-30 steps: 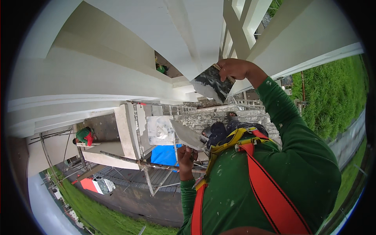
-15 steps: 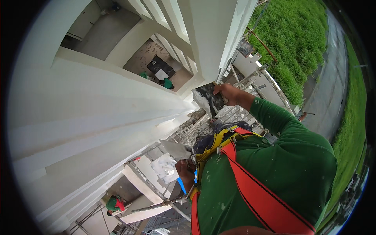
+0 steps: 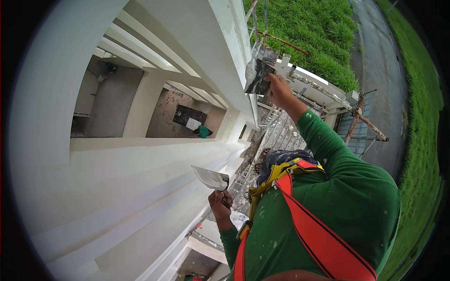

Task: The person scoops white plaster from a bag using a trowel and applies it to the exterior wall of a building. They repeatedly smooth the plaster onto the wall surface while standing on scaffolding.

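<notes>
Left hand (image 3: 219,204) grasped one pale blade (image 3: 204,175), forearm raised, close to body. Right hand (image 3: 280,91) grasped one dark blade (image 3: 263,84), arm stretched well forward, beside column (image 3: 206,42). Two blades counted, well apart, white paste (image 3: 218,180) on both. Two red straps (image 3: 323,229) over green shirt (image 3: 342,206). Two feet (image 3: 266,152) below.

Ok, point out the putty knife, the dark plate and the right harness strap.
Putty knife (image 3: 211,178), head view: on the blade.
Dark plate (image 3: 260,78), head view: on the flat face.
Right harness strap (image 3: 312,225), head view: on its middle stretch.
</notes>
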A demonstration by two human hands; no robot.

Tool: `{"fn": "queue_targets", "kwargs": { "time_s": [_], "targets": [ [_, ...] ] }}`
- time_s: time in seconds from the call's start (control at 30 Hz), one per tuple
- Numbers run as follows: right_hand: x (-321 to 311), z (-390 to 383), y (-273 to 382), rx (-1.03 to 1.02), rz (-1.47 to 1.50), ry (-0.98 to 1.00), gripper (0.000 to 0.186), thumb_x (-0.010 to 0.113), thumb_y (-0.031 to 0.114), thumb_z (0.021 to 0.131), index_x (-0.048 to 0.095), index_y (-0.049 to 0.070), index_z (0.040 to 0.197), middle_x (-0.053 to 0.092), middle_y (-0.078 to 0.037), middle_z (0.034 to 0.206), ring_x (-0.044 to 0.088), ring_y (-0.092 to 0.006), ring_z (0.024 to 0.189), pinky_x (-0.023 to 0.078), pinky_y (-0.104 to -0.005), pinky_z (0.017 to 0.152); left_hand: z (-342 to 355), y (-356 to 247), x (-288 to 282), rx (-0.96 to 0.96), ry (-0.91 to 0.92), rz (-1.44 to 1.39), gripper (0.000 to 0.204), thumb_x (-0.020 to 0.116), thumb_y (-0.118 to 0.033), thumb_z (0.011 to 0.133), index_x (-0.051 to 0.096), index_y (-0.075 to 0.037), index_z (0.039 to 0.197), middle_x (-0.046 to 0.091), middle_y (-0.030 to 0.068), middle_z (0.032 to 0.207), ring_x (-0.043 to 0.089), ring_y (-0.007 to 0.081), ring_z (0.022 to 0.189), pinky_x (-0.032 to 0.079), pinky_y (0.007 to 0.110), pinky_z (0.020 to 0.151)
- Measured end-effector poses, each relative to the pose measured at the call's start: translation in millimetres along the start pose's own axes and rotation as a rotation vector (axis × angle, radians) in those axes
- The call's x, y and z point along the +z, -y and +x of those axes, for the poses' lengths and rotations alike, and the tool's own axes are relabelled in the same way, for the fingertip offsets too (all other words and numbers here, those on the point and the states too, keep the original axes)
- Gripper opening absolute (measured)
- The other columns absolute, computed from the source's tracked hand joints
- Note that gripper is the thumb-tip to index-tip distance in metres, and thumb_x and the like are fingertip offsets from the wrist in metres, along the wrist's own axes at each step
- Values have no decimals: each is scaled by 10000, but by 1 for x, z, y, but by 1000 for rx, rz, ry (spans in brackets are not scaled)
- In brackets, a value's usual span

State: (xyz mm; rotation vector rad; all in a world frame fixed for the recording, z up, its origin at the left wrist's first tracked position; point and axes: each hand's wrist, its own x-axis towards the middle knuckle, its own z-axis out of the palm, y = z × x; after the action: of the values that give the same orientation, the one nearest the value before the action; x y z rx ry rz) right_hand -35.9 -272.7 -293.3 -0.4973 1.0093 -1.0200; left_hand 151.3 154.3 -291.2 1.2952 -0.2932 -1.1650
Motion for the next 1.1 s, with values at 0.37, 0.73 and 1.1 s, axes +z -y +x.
{"fn": "queue_targets", "kwargs": {
  "time_s": [0.37,0.73,1.1],
  "targets": [
    [87,107,14,-1013,-594,-175,337,506,63,918,608,-16,1229,654,-209,1088,637,-350,962,488,-389,870,-3,-8,27,-47,-151,58,514,572,-494,963,548,-14,782,504,50,599,444,123,430,314,249,378],
    [137,96,-11,-959,-532,-220,587,570,-42,788,565,77,1363,584,-170,1244,589,-361,1130,473,-407,993,-10,-27,59,-134,-456,-43,412,526,-470,967,548,-76,849,549,37,707,467,125,540,337,259,412],
    [80,117,-16,-864,-516,-144,587,555,-89,769,576,51,1338,590,-164,1249,577,-356,1158,474,-397,1000,19,-47,84,-41,-366,-24,445,495,-461,991,531,-58,806,479,40,657,403,143,468,309,283,395]
  ]
}}
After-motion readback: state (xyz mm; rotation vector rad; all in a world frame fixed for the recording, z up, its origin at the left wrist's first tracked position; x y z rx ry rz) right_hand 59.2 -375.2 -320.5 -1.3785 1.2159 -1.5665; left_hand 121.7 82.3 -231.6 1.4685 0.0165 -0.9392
